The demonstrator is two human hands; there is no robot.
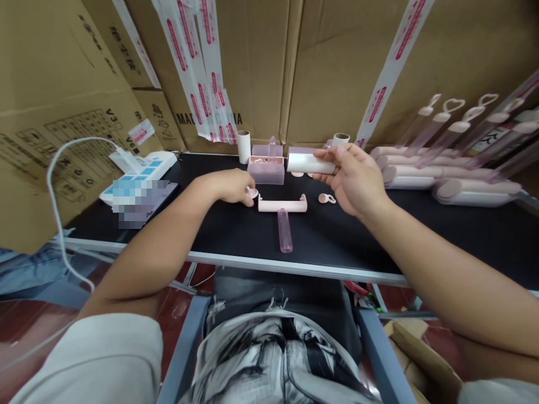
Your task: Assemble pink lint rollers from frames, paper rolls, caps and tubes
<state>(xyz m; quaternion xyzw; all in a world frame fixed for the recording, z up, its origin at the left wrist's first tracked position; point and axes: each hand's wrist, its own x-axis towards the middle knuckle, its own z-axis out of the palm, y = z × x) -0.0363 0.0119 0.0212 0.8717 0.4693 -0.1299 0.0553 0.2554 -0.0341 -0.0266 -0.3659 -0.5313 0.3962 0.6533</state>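
A pale pink lint roller frame lies on the black table, its clear pink handle pointing toward me. Just left of the frame, my left hand pinches a small pale pink piece; its shape is partly covered by my fingers. My right hand grips one end of a white lint roll, held level above and behind the frame. Below that hand a small pink cap with a loop rests on the table. More small pink pieces lie partly hidden beneath the roll.
A clear pink box with small parts stands at the back, beside an upright white roll. Another roll stands behind my right hand. Several lint rollers are stacked at right. A power strip lies left; cardboard walls the back.
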